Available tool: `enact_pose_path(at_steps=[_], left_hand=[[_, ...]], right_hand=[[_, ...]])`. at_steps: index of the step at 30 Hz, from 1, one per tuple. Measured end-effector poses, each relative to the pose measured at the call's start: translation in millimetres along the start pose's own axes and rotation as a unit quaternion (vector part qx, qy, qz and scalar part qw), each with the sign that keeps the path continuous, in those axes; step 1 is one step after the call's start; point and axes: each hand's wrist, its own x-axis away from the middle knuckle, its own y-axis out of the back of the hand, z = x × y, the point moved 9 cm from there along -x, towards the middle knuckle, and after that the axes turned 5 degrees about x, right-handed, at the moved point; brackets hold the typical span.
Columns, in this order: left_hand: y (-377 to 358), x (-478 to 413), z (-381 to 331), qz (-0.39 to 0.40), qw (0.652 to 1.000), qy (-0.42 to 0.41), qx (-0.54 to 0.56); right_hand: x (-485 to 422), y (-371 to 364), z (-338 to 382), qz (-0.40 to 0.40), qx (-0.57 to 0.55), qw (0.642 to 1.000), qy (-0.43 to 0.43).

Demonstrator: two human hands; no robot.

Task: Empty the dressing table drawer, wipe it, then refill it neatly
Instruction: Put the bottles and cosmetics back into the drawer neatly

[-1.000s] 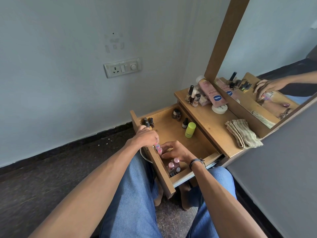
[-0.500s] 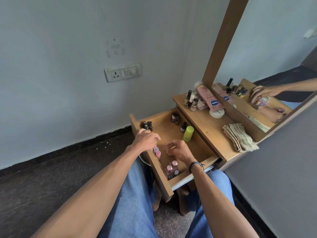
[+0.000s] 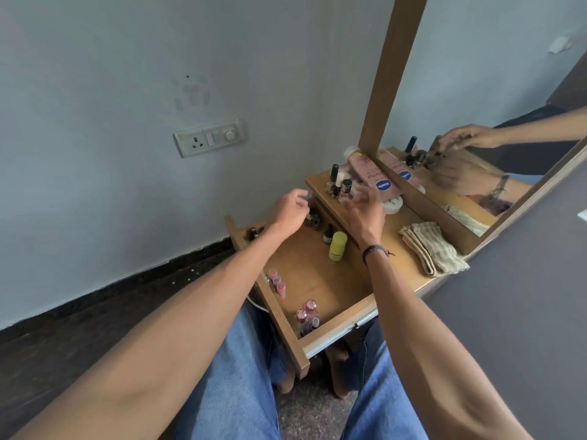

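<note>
Your left hand (image 3: 290, 211) hovers over the far end of the open drawer (image 3: 340, 323), its fingers loosely curled and holding nothing. Your right hand (image 3: 365, 208) is blurred, its fingers spread just short of the nail polish bottles (image 3: 338, 185) on the surface (image 3: 391, 238). Below both sets of fingers the drawer holds a yellow stick (image 3: 337, 246), and pink bottles (image 3: 307, 312) stand nearer you. A cloth (image 3: 432, 249) lies to the right of your right fingers.

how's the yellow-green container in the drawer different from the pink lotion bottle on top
Colour: the yellow-green container is plain lime, the pink lotion bottle pale pink with a blue oval label. Place: the container sits in the open drawer, the bottle on the table top by the mirror frame. Size: the bottle looks clearly bigger than the container. Both are toiletry containers.
</note>
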Motion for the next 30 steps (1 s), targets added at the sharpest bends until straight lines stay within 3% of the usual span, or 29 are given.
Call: enact_pose_path(at_steps=[7,19,30], left_hand=[[-12.7,-48.9,-19.9,0.004,0.993,0.025,0.118],[-49.6,-90.5,-43.1,0.129,0.987,-0.009,0.098],[-57.7,-98.7,-44.3,0.126,0.989,-0.028,0.074]], right_hand=[[-30.7,-19.1,-17.2,0.011,0.035,0.999,0.009],[-32.9,-23.1,-16.4,0.006,0.100,0.995,0.019],[-31.8,-22.3,-14.5,0.003,0.101,0.995,0.024]])
